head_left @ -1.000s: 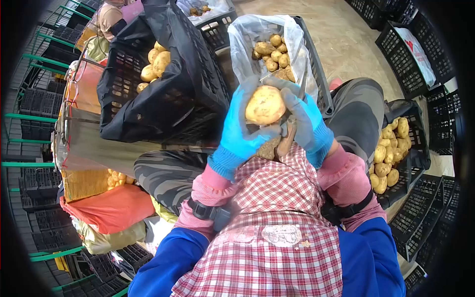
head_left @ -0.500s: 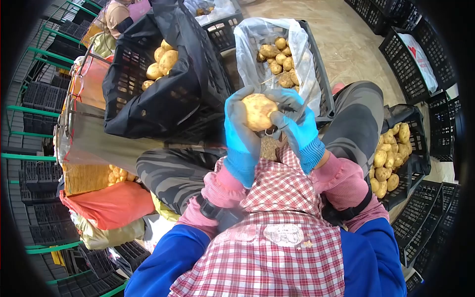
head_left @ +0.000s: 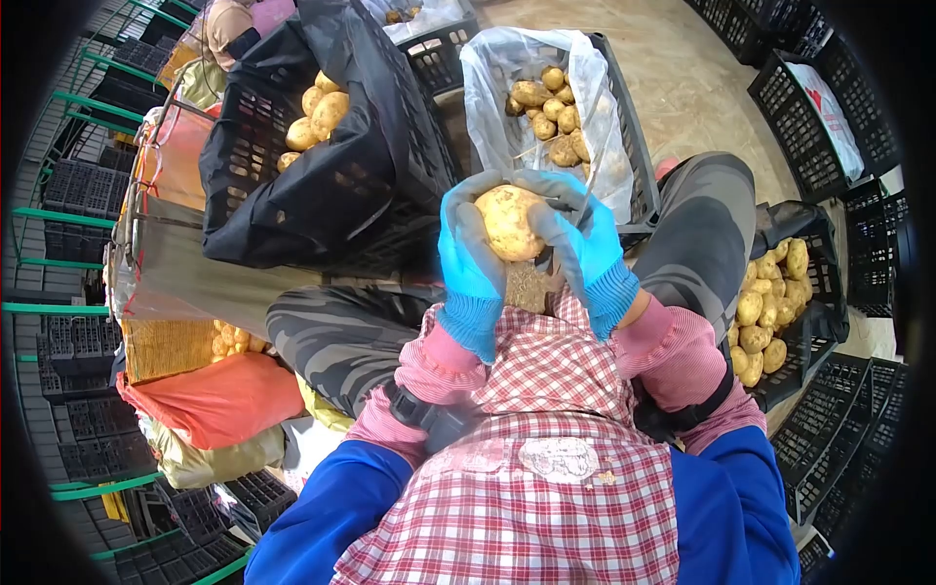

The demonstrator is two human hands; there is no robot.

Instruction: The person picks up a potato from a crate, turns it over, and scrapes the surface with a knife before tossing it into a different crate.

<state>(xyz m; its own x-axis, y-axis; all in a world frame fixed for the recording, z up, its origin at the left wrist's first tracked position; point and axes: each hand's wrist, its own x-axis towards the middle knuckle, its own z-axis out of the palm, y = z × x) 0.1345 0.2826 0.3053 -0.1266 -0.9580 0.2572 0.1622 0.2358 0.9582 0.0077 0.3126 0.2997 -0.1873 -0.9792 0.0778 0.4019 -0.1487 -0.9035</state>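
Note:
A pale yellow potato [head_left: 510, 222] is held up between both my hands, over the gap between my knees. My left hand [head_left: 470, 255], in a blue glove with grey palm and fingers, wraps round its left side. From the right, my right hand [head_left: 582, 244], gloved the same way, presses fingers and thumb against the potato. A small dark shape shows under the right fingers; I cannot make out what it is. Just ahead stands a crate lined with white plastic [head_left: 614, 161], with several smaller potatoes [head_left: 556, 112] inside.
At front left, a tall black crate [head_left: 390, 166] with dark lining holds large potatoes [head_left: 327, 115]. Another lined crate of potatoes [head_left: 770, 307] sits by my right knee. An orange-red sack [head_left: 219, 400] lies at left. Black crates [head_left: 829, 429] line the right side. Another person [head_left: 229, 29] is at upper left.
The potato has turned in my hands, showing a different face. Both hands have shifted their grip slightly, the right fingers moving over its upper right side.

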